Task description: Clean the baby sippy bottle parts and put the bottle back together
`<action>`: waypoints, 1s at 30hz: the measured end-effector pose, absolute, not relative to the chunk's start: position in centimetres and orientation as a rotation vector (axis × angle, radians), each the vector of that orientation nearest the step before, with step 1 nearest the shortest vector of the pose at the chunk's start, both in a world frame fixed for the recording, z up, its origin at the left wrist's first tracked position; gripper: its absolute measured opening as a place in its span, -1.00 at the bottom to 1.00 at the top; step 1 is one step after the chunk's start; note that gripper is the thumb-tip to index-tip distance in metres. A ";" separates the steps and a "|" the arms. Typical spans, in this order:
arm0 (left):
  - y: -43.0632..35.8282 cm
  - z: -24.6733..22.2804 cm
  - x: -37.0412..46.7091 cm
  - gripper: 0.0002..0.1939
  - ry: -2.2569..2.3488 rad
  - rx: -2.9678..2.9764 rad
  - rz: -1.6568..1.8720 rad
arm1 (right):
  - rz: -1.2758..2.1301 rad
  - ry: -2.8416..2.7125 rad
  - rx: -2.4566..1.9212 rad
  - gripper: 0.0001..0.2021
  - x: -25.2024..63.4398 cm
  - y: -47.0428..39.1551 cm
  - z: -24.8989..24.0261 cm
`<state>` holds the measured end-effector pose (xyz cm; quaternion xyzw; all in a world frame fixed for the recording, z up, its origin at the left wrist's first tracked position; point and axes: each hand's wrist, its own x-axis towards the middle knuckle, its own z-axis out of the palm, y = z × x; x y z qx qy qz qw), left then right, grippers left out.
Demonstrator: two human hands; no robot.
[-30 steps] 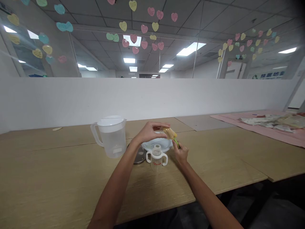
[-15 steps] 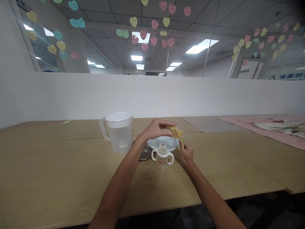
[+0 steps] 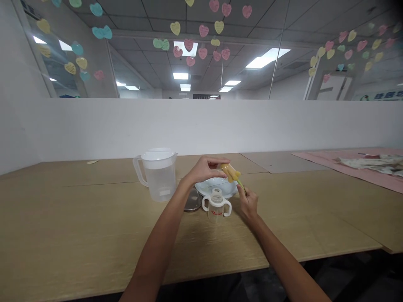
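Observation:
My left hand [image 3: 204, 170] is closed around a small clear cap [image 3: 224, 167], gripped between thumb and fingers. In my right hand [image 3: 248, 203] is the thin green handle of a sponge brush [image 3: 233, 174], whose yellow head sits partly inside the cap's mouth. Just below and between the hands, a clear baby bottle [image 3: 215, 212] with two white side handles and red print stands upright with its top uncovered. Behind it lies a pale blue-white bowl [image 3: 206, 189], partly hidden by my left hand and the bottle.
A translucent lidded pitcher [image 3: 160, 180] stands to the left. A dark round lid or dish [image 3: 192, 200] lies beside the bottle, partly behind my left forearm. Pink cloth [image 3: 330, 165] with crumpled fabric covers the far right of the wooden table [image 3: 94, 235]. A white wall [image 3: 201, 126] rises behind.
The brush has been drawn a little out of the cap, so more of the yellow sponge and green handle show. My left hand has shifted slightly left.

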<state>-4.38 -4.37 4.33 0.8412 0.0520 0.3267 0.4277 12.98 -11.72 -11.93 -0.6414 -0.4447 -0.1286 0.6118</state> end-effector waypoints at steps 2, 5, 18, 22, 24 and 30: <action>-4.7 4.6 -4.6 -0.49 0.138 2.128 0.762 | -0.264 -1.067 -1.539 -0.42 13.0 -11.8 -11.6; -5.9 5.4 -4.8 -0.49 0.062 2.159 0.691 | -0.335 -1.168 -1.648 -0.38 12.7 -11.8 -11.4; -3.5 4.4 -4.6 -0.44 0.197 2.071 0.713 | -0.451 -1.071 -1.747 -0.31 12.8 -11.9 -11.3; -4.2 5.1 -5.1 -0.47 0.131 2.111 0.651 | -0.420 -1.181 -1.802 -0.30 12.1 -11.7 -11.2; -4.6 5.4 -5.3 -0.46 0.078 2.110 0.640 | -0.457 -1.241 -1.777 -0.29 11.7 -11.6 -11.3; -2.9 6.0 -6.1 -0.44 0.238 2.000 1.045 | -0.505 -1.109 -1.823 -0.28 11.9 -11.4 -11.4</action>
